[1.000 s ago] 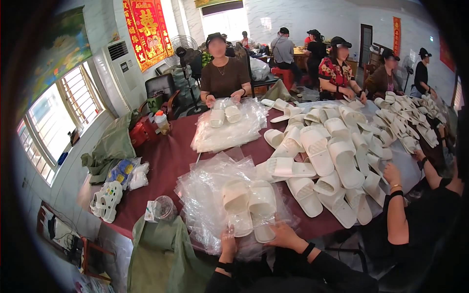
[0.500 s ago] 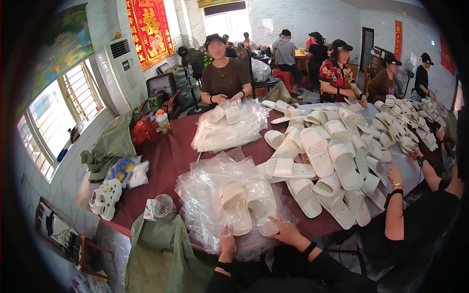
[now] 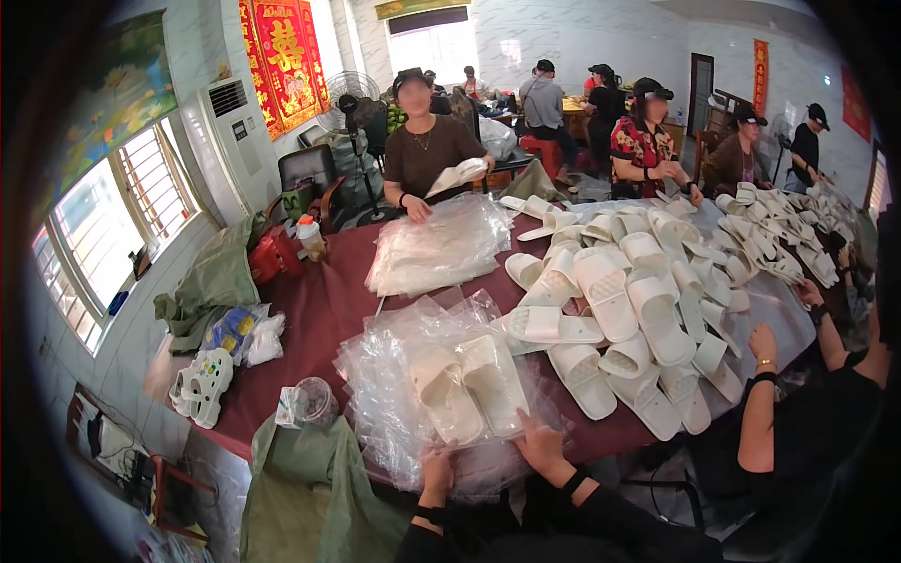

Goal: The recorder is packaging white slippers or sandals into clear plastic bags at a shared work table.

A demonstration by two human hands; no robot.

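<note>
A pair of white slippers, the left slipper [image 3: 449,399] and the right slipper [image 3: 497,383], rests side by side on a stack of clear plastic bags [image 3: 380,371], with clear film around them. Their heels point toward me. At the left slipper's heel, my left hand [image 3: 437,472] is closed on the plastic, its fingertips partly hidden. My right hand [image 3: 544,448] grips the film edge beside the right slipper's heel. A large heap of loose white slippers [image 3: 608,291] lies to the right of the bags.
Across the dark red table [image 3: 310,342], a co-worker [image 3: 432,150] holds a white slipper above another bag stack [image 3: 436,249]. Another person's arm [image 3: 762,403] reaches in at right. White clogs [image 3: 204,387], a clear tub [image 3: 314,401] and green cloth [image 3: 300,493] are at left.
Under my hands the two slippers have swung and tilted, toes toward the left, and drawn closer together. The co-worker opposite has lifted the slippers off the far stack.
</note>
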